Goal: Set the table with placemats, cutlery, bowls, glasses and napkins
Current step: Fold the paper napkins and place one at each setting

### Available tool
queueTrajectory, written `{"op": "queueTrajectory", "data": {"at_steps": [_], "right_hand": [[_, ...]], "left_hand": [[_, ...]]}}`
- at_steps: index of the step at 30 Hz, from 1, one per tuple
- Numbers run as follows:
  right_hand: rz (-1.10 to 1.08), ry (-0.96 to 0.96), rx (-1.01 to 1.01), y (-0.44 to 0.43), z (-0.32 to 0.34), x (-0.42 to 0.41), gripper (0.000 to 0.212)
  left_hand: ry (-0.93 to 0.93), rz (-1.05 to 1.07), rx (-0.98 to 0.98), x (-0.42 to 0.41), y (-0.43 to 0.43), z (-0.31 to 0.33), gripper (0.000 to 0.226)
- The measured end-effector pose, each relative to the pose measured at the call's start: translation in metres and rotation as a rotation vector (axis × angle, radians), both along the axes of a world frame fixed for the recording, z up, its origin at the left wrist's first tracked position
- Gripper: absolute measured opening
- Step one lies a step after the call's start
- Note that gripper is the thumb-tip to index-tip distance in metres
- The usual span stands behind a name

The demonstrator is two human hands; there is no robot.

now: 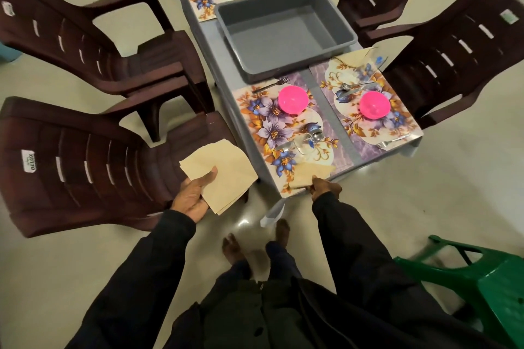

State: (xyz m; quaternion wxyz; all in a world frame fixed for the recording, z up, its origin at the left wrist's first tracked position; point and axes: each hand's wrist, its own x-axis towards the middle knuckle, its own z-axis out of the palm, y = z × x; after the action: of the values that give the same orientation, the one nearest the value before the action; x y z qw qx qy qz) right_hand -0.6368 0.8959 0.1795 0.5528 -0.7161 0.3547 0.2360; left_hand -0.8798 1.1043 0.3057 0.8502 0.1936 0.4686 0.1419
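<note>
Head view gives me the napkin (312, 174) lying on the near edge of the closest placemat (255, 110), one corner hanging toward the table edge. My right hand (326, 187) pinches that near corner between thumb and curled fingers. The paper looks thin, light and floppy. I judge it will crease or slide at any tug, so the folded edge is the place to hold it, with a light pinch and no drag across the glossy mat.

On the same mat a pink bowl (293, 99) sits toward the far side and a fork (272, 85) lies beyond it. A spoon (314, 136) and what seems to be a clear glass (302, 144) sit just above the napkin. The glass is hard to make out against the floral print, and I would keep the paper away from it.

My left hand (192, 195) is off the table, over the seat of a brown chair (85, 164). Its thumb lies on top of a stack of napkins (224, 176) and the fingers are underneath. The sheets are fanned slightly, so I judge the top one could slip if the hand tilts.

The neighbouring mat (397, 127) looks to have its napkin (354, 58) at the far end. A grey tub (283, 37) sits in the middle of the table (209, 45).
</note>
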Motion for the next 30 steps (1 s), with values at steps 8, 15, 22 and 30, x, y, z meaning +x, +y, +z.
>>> {"op": "queueTrajectory", "data": {"at_steps": [8,15,22,30], "right_hand": [[0.053,-0.056,-0.092,0.007,-0.003,0.000,0.053],[0.118,-0.079,-0.186,0.001,-0.017,0.013,0.044],[0.225,-0.135,-0.280,-0.003,-0.019,0.018,0.054],[0.820,-0.436,-0.463,-0.012,-0.019,0.004,0.022]], "left_hand": [[-0.001,0.039,0.009,-0.016,0.002,0.009,0.031],[0.031,0.076,0.002,-0.022,0.000,0.008,0.046],[0.038,0.086,0.017,-0.017,-0.013,0.013,0.048],[0.062,0.124,0.041,-0.014,-0.026,0.023,0.045]]}}
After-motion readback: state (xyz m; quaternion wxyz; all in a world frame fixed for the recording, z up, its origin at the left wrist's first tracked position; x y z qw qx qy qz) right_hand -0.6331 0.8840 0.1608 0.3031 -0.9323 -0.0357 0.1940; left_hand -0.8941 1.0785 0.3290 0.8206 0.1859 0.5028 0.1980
